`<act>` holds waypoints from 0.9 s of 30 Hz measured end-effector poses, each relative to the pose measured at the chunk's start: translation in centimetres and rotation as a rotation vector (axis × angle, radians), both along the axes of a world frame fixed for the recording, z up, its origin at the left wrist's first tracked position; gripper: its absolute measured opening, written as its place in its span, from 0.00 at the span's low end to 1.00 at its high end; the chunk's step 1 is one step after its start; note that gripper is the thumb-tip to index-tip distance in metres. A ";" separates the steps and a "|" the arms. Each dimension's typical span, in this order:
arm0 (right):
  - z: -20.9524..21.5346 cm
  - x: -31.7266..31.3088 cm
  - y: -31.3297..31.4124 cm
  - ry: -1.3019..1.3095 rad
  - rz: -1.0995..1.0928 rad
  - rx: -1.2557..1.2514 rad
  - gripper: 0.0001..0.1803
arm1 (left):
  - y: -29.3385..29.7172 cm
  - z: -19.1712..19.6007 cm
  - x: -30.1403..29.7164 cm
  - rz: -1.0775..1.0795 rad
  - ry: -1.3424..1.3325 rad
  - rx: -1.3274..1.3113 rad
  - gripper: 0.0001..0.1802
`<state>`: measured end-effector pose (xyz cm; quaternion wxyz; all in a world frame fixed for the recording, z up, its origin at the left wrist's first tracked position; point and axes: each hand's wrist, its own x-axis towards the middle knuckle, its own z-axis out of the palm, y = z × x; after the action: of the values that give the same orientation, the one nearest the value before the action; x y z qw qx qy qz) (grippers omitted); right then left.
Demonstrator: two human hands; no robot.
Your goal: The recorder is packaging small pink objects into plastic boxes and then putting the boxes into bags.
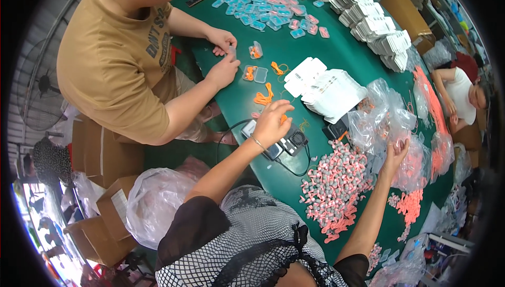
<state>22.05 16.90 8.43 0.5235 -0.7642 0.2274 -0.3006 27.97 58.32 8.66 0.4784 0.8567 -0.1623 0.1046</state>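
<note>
My left hand, a bracelet at its wrist, is above a black device with a cable. Its fingers are bent around a small orange piece, whose kind is partly hidden. Beyond it lie a bundle of orange cord and a small open clear case with orange contents. To the right, my right hand is closed at a crumpled clear plastic bag. Between my arms spreads a heap of small pink-and-grey plugs.
White folded cards lie mid-table, with more stacks at the far right. Blue and pink cases cover the far end. A co-worker at the left handles a small item. Cartons and a large plastic bag stand left of the green table.
</note>
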 end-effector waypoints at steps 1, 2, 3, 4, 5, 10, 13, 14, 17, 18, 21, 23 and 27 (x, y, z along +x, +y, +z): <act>0.0 -0.4 0.1 -0.025 0.028 0.010 0.42 | -0.2 0.2 0.0 -0.012 0.006 -0.002 0.15; -0.2 -0.8 -0.2 -0.019 0.017 0.009 0.42 | -0.4 0.4 0.0 -0.014 0.031 -0.021 0.15; -0.5 -1.3 -0.4 -0.041 0.026 0.023 0.41 | -0.6 0.5 0.0 -0.015 0.055 -0.041 0.15; -0.6 -1.6 -0.6 -0.067 0.040 0.037 0.40 | -0.7 0.4 0.0 -0.020 0.057 -0.041 0.15; -0.8 -2.0 -0.8 -0.066 0.036 0.036 0.40 | -0.8 0.4 0.0 -0.043 0.035 -0.033 0.14; -0.6 -4.4 0.2 -0.050 0.027 0.116 0.38 | -1.2 0.4 -0.4 -0.091 0.067 -0.022 0.13; 0.3 -5.5 1.5 -0.028 0.002 0.134 0.37 | -1.3 0.4 -0.4 -0.117 0.097 -0.049 0.13; 0.3 -5.9 1.3 -0.027 0.000 0.133 0.37 | -1.4 0.4 -0.4 -0.127 0.099 -0.049 0.13; 0.3 -6.7 1.2 -0.040 0.010 0.137 0.37 | -1.5 0.3 -0.5 -0.139 0.093 -0.053 0.12; 0.3 -6.9 1.3 -0.033 0.003 0.145 0.37 | -1.5 0.2 -0.5 -0.139 0.086 -0.058 0.12; 0.5 -7.4 1.5 -0.023 -0.003 0.152 0.36 | -1.7 0.4 -0.6 -0.149 0.072 -0.059 0.12; 0.5 -7.7 1.5 -0.020 -0.002 0.151 0.36 | -1.8 0.3 -0.7 -0.156 0.079 -0.068 0.12; 0.4 -8.8 1.4 -0.020 -0.009 0.139 0.35 | -2.2 1.0 -1.1 -0.175 0.074 -0.078 0.11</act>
<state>13.25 18.30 8.83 0.5759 -0.7220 0.2460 -0.2941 26.86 56.13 9.62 0.5243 0.8232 -0.2146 0.0366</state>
